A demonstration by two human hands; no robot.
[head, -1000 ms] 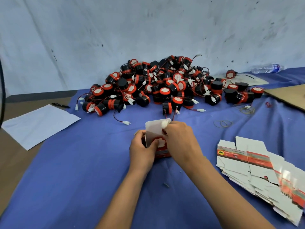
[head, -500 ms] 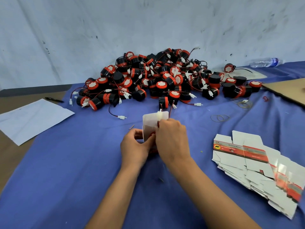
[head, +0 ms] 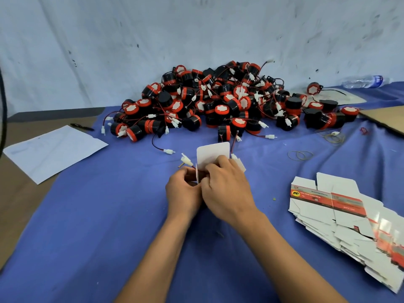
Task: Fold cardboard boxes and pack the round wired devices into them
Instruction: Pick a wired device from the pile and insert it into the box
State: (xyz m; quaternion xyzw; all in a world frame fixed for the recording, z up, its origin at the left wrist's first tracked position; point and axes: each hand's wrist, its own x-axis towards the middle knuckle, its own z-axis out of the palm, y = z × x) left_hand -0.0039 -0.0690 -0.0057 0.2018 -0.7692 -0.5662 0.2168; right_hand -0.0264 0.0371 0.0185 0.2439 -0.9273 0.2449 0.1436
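Observation:
A small cardboard box (head: 213, 155) with its white top flap standing open sits on the blue cloth at the centre. My left hand (head: 183, 193) grips its left side. My right hand (head: 227, 189) covers the box mouth, fingers curled down into it; the device inside is hidden. A white connector (head: 185, 160) on a red wire sticks out to the left of the box. A big pile of black-and-red round wired devices (head: 218, 101) lies behind. A fanned stack of flat unfolded boxes (head: 341, 217) lies at the right.
A white paper sheet (head: 52, 149) and a black pen (head: 82, 127) lie at the left. Rubber bands (head: 300, 155) lie right of centre. A brown cardboard sheet (head: 387, 119) and a plastic bottle (head: 365, 81) sit at the far right. A grey wall stands behind.
The white connector, held at the flap's top by my right hand earlier, now sticks out at the box's left. My right hand has dropped over the box mouth.

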